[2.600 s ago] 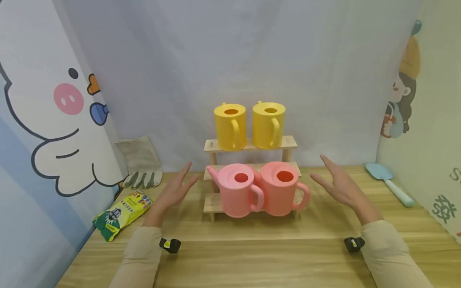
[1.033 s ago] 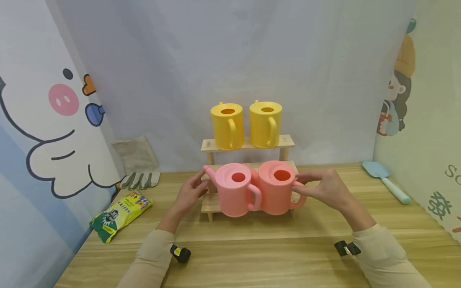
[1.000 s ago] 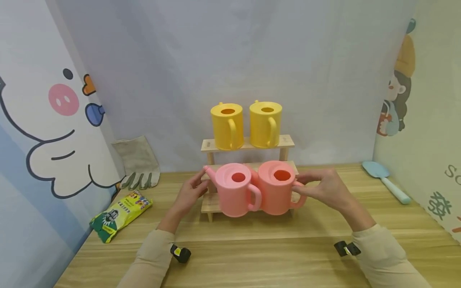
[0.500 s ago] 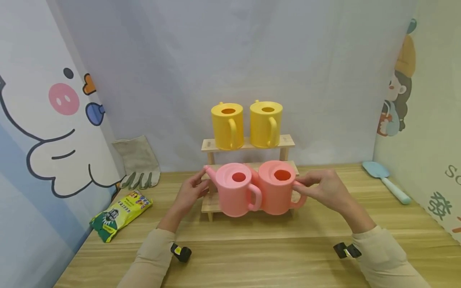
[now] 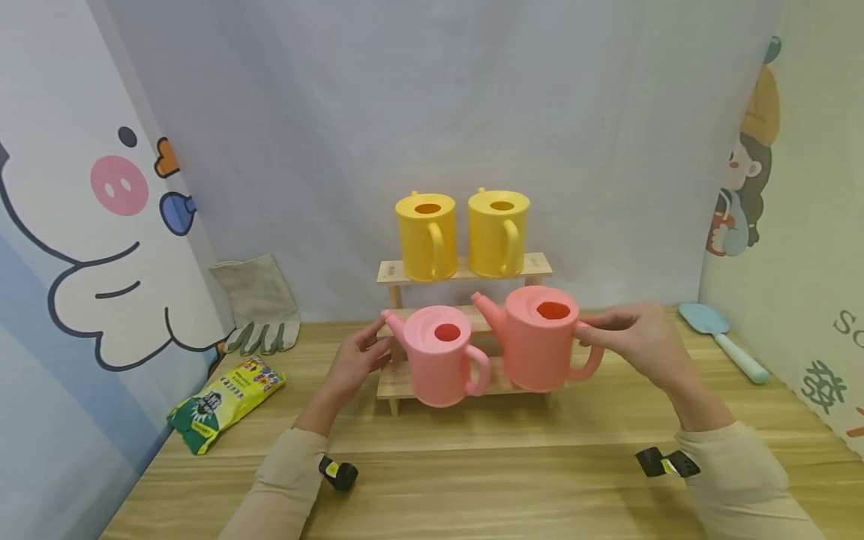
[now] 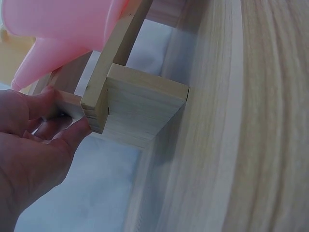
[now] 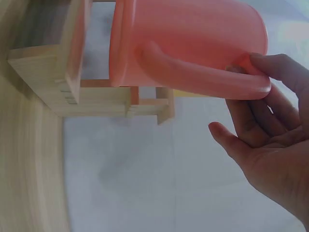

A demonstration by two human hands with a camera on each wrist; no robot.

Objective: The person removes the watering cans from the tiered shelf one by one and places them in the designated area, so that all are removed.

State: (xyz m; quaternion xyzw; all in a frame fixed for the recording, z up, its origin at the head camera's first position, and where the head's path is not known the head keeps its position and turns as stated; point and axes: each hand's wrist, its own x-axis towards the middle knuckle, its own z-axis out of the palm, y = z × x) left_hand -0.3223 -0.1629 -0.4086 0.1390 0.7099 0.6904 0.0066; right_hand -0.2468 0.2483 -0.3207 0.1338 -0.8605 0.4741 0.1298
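My right hand (image 5: 637, 341) grips the handle of a salmon-pink watering can (image 5: 536, 349), held just above the lower step and right of a lighter pink watering can (image 5: 439, 367). The right wrist view shows the fingers (image 7: 263, 72) against that handle and the salmon can (image 7: 193, 38) clear of the wood. The lighter can stands on the lower step of a small wooden stepped shelf (image 5: 405, 384). My left hand (image 5: 358, 360) pinches the shelf's left end; the left wrist view shows fingers (image 6: 72, 133) on the wooden shelf end (image 6: 140, 106). Two yellow watering cans (image 5: 430, 236) stand on the top step.
A grey work glove (image 5: 259, 307) leans at the back left, with a yellow-green packet (image 5: 226, 401) in front of it. A light blue trowel (image 5: 725, 341) lies at the right. The wooden table (image 5: 472, 465) is walled by cartoon panels on both sides and a pale backdrop.
My right hand took the salmon can's handle, then lifted it up and to the right, away from the pink can. My left hand came to the shelf's left end and stayed.
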